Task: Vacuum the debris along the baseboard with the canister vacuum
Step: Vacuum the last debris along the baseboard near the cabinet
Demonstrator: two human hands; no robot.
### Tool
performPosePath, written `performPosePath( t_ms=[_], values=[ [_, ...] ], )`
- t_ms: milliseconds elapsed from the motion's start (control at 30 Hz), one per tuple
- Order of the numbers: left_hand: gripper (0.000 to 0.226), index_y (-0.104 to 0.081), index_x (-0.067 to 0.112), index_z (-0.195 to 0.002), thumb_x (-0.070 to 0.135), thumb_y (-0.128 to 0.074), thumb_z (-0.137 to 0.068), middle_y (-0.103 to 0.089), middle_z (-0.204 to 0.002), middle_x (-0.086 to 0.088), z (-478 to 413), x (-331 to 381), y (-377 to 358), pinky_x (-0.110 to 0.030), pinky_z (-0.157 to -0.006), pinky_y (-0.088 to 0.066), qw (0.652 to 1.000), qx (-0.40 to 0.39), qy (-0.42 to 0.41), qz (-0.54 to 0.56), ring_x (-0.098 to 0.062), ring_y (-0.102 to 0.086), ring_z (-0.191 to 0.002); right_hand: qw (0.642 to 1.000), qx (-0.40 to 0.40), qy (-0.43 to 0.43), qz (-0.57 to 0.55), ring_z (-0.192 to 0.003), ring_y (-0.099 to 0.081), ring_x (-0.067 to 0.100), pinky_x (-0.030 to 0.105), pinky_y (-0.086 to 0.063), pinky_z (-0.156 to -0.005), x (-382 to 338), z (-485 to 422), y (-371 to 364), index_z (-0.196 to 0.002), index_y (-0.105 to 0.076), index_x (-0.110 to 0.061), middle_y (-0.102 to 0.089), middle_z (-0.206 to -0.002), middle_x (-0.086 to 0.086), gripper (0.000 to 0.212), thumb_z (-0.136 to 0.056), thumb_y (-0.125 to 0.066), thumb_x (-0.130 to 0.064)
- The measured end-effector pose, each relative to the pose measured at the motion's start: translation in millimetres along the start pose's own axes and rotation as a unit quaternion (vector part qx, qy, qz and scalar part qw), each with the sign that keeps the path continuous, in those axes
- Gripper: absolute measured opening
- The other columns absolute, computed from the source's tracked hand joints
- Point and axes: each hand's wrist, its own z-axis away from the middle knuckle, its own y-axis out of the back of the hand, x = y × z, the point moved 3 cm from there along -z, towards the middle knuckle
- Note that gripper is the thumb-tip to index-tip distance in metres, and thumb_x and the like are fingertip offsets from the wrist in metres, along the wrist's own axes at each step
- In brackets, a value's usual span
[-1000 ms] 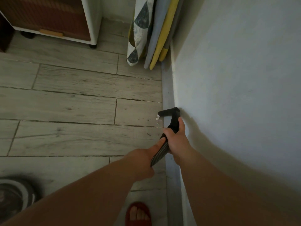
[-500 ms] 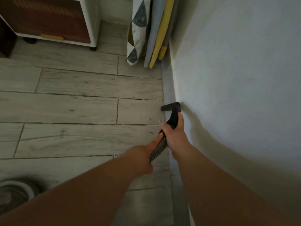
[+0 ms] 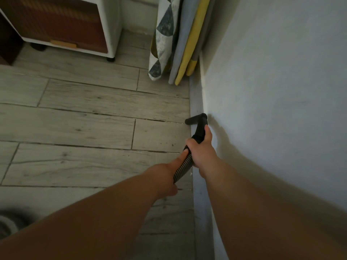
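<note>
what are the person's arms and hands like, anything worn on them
No sleeves, gloves, watch or bracelets in view: the left hand and right hand are bare, and so are both forearms up to the frame edge. No rings on the fingers that show.

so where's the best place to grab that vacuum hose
By the rigid black cuff just behind the nozzle, coming from the wall side as the right hand does; the ribbed hose looks flexible, so the left hand only steadies it from the floor side.
</note>
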Motion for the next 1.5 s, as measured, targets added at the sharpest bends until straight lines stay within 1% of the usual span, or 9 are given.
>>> performPosePath(
  t_ms=[67, 167, 267, 467, 667, 867, 1000, 1333, 1500],
  values=[
    [0.109, 0.028, 0.053, -0.138, 0.015, -0.061, -0.086, -0.059, -0.112, -0.008, 4.4, 2.0, -4.8, -0.032, -0.079, -0.055, 1.000, -0.007, 0.001, 0.006, -0.020, -0.059, -0.088, 1.000, 0.001, -0.006, 0.006, -0.093, -0.060, 0.023, 0.047, -0.056, -0.086, 3.5, 5.2, 1.7, -0.150, -0.001, -0.051, -0.046, -0.136, 0.007, 0.082, -0.095, -0.053, -0.020],
    [0.108, 0.027, 0.051, -0.138, 0.014, -0.060, -0.086, -0.054, -0.098, -0.003, 18.0, 3.3, -15.7, -0.027, -0.068, -0.050, 1.000, -0.016, 0.000, 0.024, -0.015, -0.055, -0.077, 1.000, -0.001, -0.010, 0.015, -0.095, -0.060, 0.022, 0.039, -0.056, -0.077, 12.5, 18.1, 2.3, -0.150, -0.001, -0.051, -0.045, -0.140, 0.006, 0.081, -0.096, -0.053, -0.021],
    [0.108, 0.028, 0.051, -0.138, 0.014, -0.060, -0.086, -0.055, -0.101, -0.003, 33.5, 5.4, -27.1, -0.024, -0.066, -0.046, 0.999, -0.030, 0.003, 0.022, -0.013, -0.052, -0.074, 1.000, -0.002, -0.019, 0.019, -0.094, -0.059, 0.021, 0.034, -0.053, -0.070, 24.1, 33.7, 2.9, -0.151, -0.001, -0.050, -0.046, -0.140, 0.005, 0.080, -0.096, -0.053, -0.022],
    [0.108, 0.026, 0.052, -0.138, 0.015, -0.060, -0.085, -0.059, -0.112, -0.007, 53.7, 6.0, -41.2, -0.026, -0.071, -0.046, 0.998, -0.050, 0.006, 0.024, -0.016, -0.052, -0.082, 0.999, 0.004, -0.024, 0.023, -0.099, -0.059, 0.023, 0.042, -0.055, -0.085, 41.1, 56.1, 5.1, -0.151, -0.002, -0.050, -0.046, -0.142, 0.006, 0.080, -0.096, -0.053, -0.022],
    [0.109, 0.027, 0.053, -0.137, 0.016, -0.062, -0.085, -0.054, -0.096, -0.002, 65.7, 8.9, -55.2, -0.027, -0.071, -0.048, 0.998, -0.054, 0.008, 0.029, -0.016, -0.053, -0.079, 0.999, 0.003, -0.037, 0.030, -0.092, -0.059, 0.019, 0.029, -0.048, -0.064, 52.9, 67.3, 9.3, -0.151, -0.002, -0.049, -0.047, -0.140, 0.006, 0.079, -0.097, -0.054, -0.024],
    [0.108, 0.025, 0.055, -0.137, 0.016, -0.061, -0.086, -0.051, -0.098, -0.001, 83.4, 11.6, -63.4, -0.027, -0.071, -0.048, 0.998, -0.057, 0.009, 0.017, -0.016, -0.053, -0.081, 0.998, 0.007, -0.056, 0.003, -0.100, -0.060, 0.026, 0.046, -0.056, -0.086, 67.2, 87.0, 11.8, -0.150, -0.004, -0.051, -0.045, -0.139, 0.006, 0.080, -0.096, -0.055, -0.021],
    [0.108, 0.024, 0.054, -0.139, 0.015, -0.061, -0.085, -0.049, -0.094, -0.001, 90.5, 9.1, -67.3, -0.027, -0.069, -0.048, 0.999, -0.049, 0.009, 0.007, -0.016, -0.053, -0.080, 0.997, 0.000, -0.066, -0.034, -0.104, -0.058, 0.027, 0.051, -0.055, -0.089, 71.8, 95.7, 8.9, -0.148, -0.004, -0.054, -0.042, -0.142, 0.006, 0.080, -0.095, -0.055, -0.023],
    [0.109, 0.026, 0.055, -0.137, 0.018, -0.061, -0.084, -0.052, -0.092, 0.000, 108.3, -8.0, -66.1, -0.028, -0.067, -0.050, 1.000, -0.022, 0.021, -0.001, -0.015, -0.055, -0.077, 0.994, -0.029, -0.053, -0.093, -0.102, -0.058, 0.025, 0.050, -0.054, -0.090, 69.4, 104.7, -11.7, -0.149, -0.008, -0.052, -0.039, -0.145, 0.005, 0.082, -0.094, -0.058, -0.018],
    [0.111, 0.028, 0.057, -0.135, 0.016, -0.060, -0.081, -0.048, -0.085, 0.007, 124.8, -14.0, -69.5, -0.027, -0.067, -0.053, 1.000, -0.003, 0.020, 0.018, -0.010, -0.054, -0.073, 0.990, -0.087, -0.052, -0.096, -0.104, -0.058, 0.024, 0.042, -0.057, -0.083, 67.9, 112.9, -20.0, -0.150, -0.011, -0.052, -0.038, -0.146, 0.004, 0.080, -0.094, -0.057, -0.018]
  ],
)
